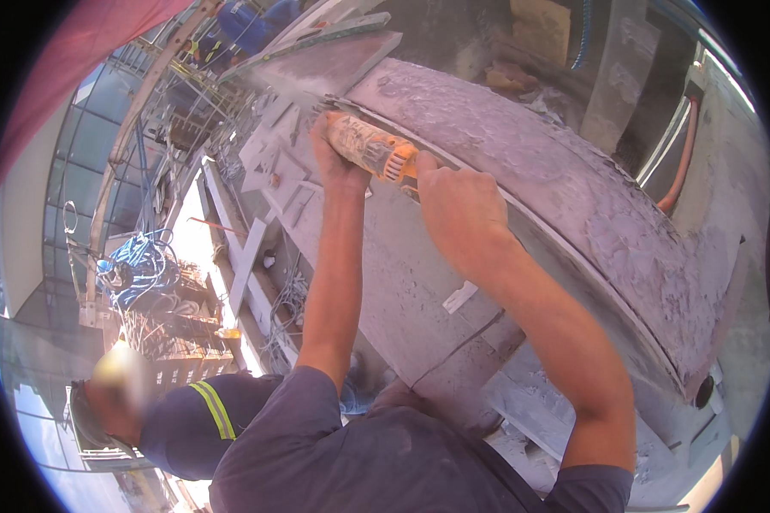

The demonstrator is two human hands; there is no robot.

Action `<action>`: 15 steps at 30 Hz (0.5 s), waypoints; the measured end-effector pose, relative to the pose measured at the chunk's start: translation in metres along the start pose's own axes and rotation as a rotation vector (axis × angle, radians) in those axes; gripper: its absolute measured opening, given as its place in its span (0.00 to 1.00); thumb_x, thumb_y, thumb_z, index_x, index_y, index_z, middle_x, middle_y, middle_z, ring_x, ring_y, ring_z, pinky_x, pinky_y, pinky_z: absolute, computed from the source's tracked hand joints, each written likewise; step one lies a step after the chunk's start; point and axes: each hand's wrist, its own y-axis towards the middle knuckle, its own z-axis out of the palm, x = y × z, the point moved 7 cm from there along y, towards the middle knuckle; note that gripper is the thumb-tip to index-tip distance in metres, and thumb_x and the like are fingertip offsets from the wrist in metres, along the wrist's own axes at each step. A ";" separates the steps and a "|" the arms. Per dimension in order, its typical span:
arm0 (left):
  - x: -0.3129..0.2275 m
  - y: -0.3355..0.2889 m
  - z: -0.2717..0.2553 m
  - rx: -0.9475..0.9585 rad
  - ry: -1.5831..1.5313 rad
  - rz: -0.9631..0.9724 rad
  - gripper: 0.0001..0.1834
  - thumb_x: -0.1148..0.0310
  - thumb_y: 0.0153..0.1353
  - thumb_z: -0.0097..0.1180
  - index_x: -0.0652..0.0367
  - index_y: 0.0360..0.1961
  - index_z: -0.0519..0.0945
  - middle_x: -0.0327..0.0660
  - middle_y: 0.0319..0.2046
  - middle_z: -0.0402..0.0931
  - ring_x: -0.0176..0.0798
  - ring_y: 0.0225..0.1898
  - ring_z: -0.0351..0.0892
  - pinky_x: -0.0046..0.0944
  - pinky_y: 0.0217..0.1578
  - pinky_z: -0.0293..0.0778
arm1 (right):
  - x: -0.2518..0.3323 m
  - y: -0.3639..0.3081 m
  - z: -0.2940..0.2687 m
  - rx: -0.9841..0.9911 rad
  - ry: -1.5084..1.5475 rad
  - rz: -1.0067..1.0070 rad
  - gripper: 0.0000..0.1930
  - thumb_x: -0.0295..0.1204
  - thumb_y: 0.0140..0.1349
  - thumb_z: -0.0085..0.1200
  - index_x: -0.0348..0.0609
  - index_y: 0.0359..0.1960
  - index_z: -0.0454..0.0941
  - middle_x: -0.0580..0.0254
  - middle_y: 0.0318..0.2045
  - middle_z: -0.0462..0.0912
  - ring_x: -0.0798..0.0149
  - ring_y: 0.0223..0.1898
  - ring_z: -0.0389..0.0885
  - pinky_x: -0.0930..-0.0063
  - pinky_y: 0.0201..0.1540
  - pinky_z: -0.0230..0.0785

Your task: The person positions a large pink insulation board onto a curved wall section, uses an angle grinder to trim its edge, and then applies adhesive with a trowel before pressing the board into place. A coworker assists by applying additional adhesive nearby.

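Observation:
Both my hands hold an orange, dust-coated power tool, which looks like an angle grinder (370,145). My left hand (337,158) is wrapped around its front part from the left side. At the rear end, past the vents, my right hand (460,203) is closed in a grip. The tool's front end lies at the edge of a curved grey slab with a rough plastered top (522,145), where pale dust hangs in the air. Dust and my left hand hide the disc, so its contact with the slab cannot be made out.
A co-worker in a dark shirt with a reflective stripe (214,410) is close at lower left. Coiled blue rope (141,265) lies beyond. Loose grey offcuts (291,184) rest on the sheet below the tool. An orange hose (681,162) runs at right.

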 end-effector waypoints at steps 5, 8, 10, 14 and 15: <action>0.004 0.005 -0.001 -0.002 -0.080 0.003 0.10 0.62 0.70 0.57 0.57 0.36 0.80 0.40 0.33 0.81 0.45 0.34 0.86 0.51 0.43 0.90 | 0.000 -0.001 0.000 -0.003 -0.008 -0.009 0.14 0.25 0.69 0.63 0.39 0.53 0.75 0.54 0.41 0.93 0.57 0.46 0.95 0.67 0.46 0.86; 0.005 0.005 -0.001 -0.017 -0.086 0.013 0.10 0.62 0.70 0.57 0.58 0.36 0.80 0.41 0.32 0.81 0.46 0.33 0.87 0.51 0.41 0.90 | 0.000 -0.002 -0.001 -0.018 -0.017 -0.019 0.14 0.25 0.69 0.63 0.39 0.53 0.75 0.54 0.41 0.93 0.56 0.46 0.95 0.67 0.47 0.86; 0.003 0.010 -0.007 0.025 -0.093 0.016 0.11 0.61 0.70 0.56 0.58 0.36 0.80 0.42 0.32 0.81 0.46 0.33 0.87 0.51 0.39 0.90 | 0.001 -0.003 -0.003 -0.030 0.003 -0.020 0.15 0.25 0.69 0.63 0.39 0.53 0.75 0.54 0.41 0.94 0.56 0.46 0.95 0.67 0.47 0.86; 0.008 -0.001 0.006 -0.034 -0.102 0.040 0.11 0.62 0.70 0.55 0.58 0.35 0.80 0.43 0.32 0.82 0.45 0.34 0.88 0.50 0.37 0.89 | -0.003 -0.002 -0.001 -0.031 0.083 -0.017 0.09 0.21 0.72 0.54 0.38 0.52 0.75 0.47 0.40 0.93 0.49 0.45 0.95 0.57 0.48 0.86; 0.008 -0.003 0.009 -0.042 -0.102 0.044 0.11 0.63 0.70 0.55 0.58 0.35 0.80 0.43 0.32 0.82 0.45 0.33 0.88 0.50 0.37 0.89 | -0.003 -0.002 -0.001 -0.028 0.079 -0.018 0.10 0.21 0.72 0.54 0.37 0.52 0.75 0.46 0.40 0.93 0.49 0.45 0.95 0.57 0.48 0.86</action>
